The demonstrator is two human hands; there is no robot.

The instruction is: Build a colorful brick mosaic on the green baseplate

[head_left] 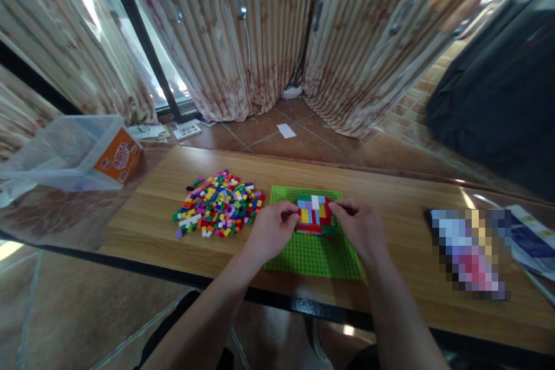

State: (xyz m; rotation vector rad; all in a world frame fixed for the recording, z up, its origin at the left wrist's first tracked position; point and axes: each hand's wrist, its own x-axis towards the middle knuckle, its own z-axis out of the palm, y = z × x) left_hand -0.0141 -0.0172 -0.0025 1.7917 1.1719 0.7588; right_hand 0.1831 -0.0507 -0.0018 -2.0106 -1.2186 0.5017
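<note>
Your brick build (pixel 310 217) sits just below and right of the frame's centre, over the green baseplate (pixel 312 257); whether it's attached, you can't tell from here. Your left hand (pixel 271 228) pinches its left edge, your right hand (pixel 359 228) its upper right corner. Expect light, stiff plastic, slick-faced and apt to split at seams, so hold low on opposite sides. Mind the table (pixel 403 300) edge at lower centre and the brick pile (pixel 219 202) left of centre; wood stretches rightward for moving.

left fingers (pixel 290 206) + right fingers (pixel 339 211) grip brick block (pixel 310 215) | green baseplate (pixel 312 257) | brick pile (pixel 221 203)
</note>
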